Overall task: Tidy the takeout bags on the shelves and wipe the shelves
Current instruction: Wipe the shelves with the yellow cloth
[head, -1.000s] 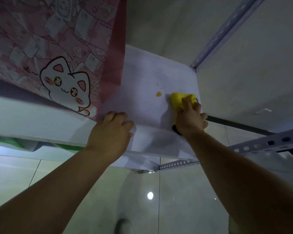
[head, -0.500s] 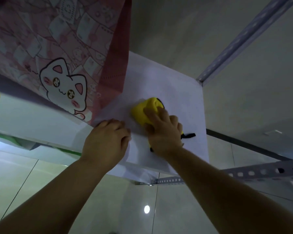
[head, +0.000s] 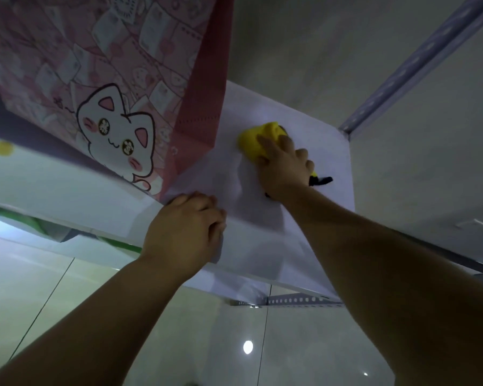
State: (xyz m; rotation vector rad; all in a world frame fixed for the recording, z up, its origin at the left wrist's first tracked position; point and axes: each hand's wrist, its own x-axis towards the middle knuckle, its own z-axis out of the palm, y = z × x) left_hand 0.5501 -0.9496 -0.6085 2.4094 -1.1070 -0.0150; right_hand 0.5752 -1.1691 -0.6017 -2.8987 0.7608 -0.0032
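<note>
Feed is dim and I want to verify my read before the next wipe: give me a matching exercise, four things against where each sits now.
Things:
1. pink cat-print bag
2. yellow cloth
3. left hand
4. perforated metal upright

Places:
a. under the right hand, on the shelf
b. at the shelf's front edge, beside the bag's near corner
c. standing on the shelf, left of the cloth
d. rising from the shelf's far right corner

Pairs: 1-c, 2-a, 3-b, 4-d
</note>
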